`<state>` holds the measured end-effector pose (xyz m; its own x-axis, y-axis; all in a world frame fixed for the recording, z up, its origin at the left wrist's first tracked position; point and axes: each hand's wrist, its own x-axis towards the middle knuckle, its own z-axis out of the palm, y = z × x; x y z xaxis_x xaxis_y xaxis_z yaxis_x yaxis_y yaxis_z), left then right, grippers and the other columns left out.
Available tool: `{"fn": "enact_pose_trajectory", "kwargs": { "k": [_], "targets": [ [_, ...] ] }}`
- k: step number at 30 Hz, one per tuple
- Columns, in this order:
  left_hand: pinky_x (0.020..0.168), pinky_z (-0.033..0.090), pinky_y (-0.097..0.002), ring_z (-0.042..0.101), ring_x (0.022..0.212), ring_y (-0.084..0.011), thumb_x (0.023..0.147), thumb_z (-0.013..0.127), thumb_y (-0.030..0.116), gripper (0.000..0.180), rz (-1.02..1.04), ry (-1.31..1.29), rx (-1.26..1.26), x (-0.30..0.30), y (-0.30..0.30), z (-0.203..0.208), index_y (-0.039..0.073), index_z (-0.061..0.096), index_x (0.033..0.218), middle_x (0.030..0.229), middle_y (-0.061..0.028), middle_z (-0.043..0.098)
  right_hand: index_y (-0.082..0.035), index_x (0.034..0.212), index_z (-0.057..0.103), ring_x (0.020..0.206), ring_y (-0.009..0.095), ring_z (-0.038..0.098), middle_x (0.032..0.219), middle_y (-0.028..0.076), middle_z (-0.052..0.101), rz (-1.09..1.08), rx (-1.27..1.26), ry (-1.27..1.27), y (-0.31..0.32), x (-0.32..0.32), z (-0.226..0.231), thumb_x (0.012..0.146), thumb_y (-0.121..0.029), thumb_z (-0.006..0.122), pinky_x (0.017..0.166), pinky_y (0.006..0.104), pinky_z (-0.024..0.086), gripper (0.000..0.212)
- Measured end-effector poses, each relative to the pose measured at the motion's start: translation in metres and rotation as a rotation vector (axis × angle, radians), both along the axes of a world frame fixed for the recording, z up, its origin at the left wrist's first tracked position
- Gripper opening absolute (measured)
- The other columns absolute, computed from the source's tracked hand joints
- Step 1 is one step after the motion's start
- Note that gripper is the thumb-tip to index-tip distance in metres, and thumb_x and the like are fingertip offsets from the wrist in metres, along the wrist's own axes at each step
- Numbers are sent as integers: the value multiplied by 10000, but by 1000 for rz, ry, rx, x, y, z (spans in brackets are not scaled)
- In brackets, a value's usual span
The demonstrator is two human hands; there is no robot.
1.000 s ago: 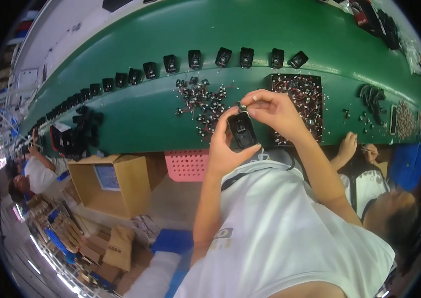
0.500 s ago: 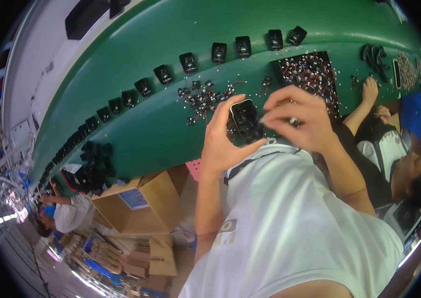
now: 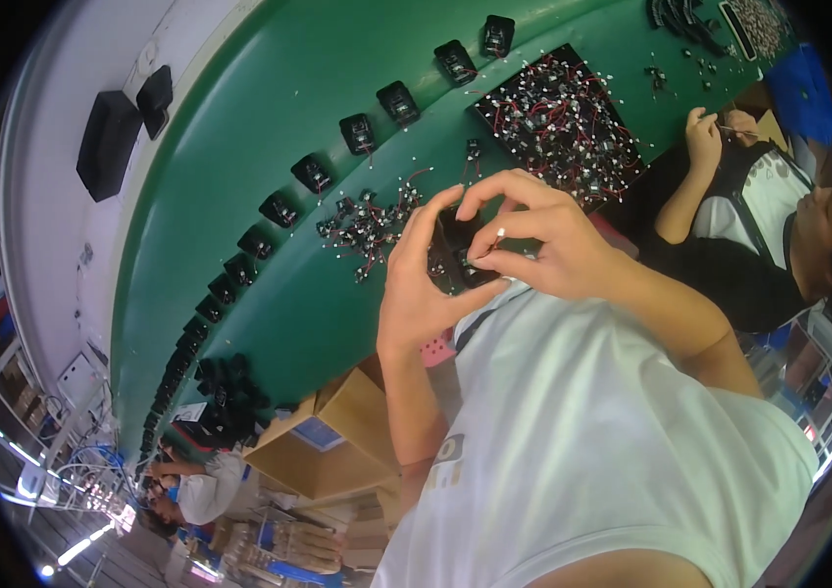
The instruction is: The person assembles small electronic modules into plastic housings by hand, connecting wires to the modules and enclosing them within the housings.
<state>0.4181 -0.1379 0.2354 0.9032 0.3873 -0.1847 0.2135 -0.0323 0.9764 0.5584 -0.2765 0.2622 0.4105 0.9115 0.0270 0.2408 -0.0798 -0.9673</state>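
Observation:
Between the thumb and fingers of my left hand is a black plastic housing, held tilted close to my body. My right hand is over the housing's open side, thumb and forefinger pinched at its inside. A small white connector shows between the right fingers; the rest of that small part is hidden by them. Just beyond my left hand lies a loose pile of small black parts with red wires and white connectors.
A black tray heaped with wired parts stands at the right. Similar black housings line the green table in a long curve. A co-worker's hand works at the right; another person sits far left. A cardboard box stands below the table's edge.
My right hand has come left and down onto the housing, its fingertips now inside the open side. The whole view has turned, shifting the table and the row of housings.

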Motion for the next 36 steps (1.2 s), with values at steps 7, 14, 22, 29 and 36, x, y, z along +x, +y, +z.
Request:
{"fn": "enact_pose_trajectory", "kwargs": {
  "k": [7, 14, 22, 29, 36],
  "targets": [
    [979, 494, -362, 592, 1132, -203, 595, 896, 66, 987, -102, 7, -23, 12, -5, -1, 1, 425, 1460, 1294, -116, 566, -96, 866, 749, 1164, 249, 560, 1305, 94, 572, -74, 0, -238, -12, 2, -7, 745, -51, 773, 898, 419, 478, 131],
    [931, 515, -352, 610, 1073, -220, 594, 889, 105, 1011, -64, 54, 87, 25, -16, 15, 48, 427, 1491, 1198, -122, 571, -89, 891, 747, 1233, 287, 547, 1366, 106, 535, -38, -86, -46, -20, 13, 0, 736, -27, 757, 930, 406, 490, 167],
    [731, 558, -373, 651, 950, -277, 553, 895, 229, 939, -1, 119, 394, 41, -13, 20, 45, 544, 1404, 1196, -149, 547, 21, 1113, 684, 1276, 275, 531, 1492, 197, 402, 67, -148, 550, -25, 26, -16, 872, -55, 637, 997, 423, 482, 257],
    [691, 568, -432, 669, 855, -319, 544, 907, 323, 937, -44, 174, 505, 44, -8, 26, 43, 566, 1371, 1178, -134, 549, 38, 1113, 635, 1186, 223, 575, 1476, 152, 434, 85, 46, 972, -28, 26, -49, 829, -112, 738, 1021, 385, 474, 337],
    [629, 570, -372, 680, 820, -263, 614, 899, 427, 711, -6, -21, 537, 37, -8, 12, 66, 642, 1169, 1117, -80, 585, 18, 1196, 620, 1081, 224, 646, 1146, 127, 672, 57, -9, 1374, -23, 17, -55, 862, -363, 766, 976, 380, 506, 528]
  ]
}}
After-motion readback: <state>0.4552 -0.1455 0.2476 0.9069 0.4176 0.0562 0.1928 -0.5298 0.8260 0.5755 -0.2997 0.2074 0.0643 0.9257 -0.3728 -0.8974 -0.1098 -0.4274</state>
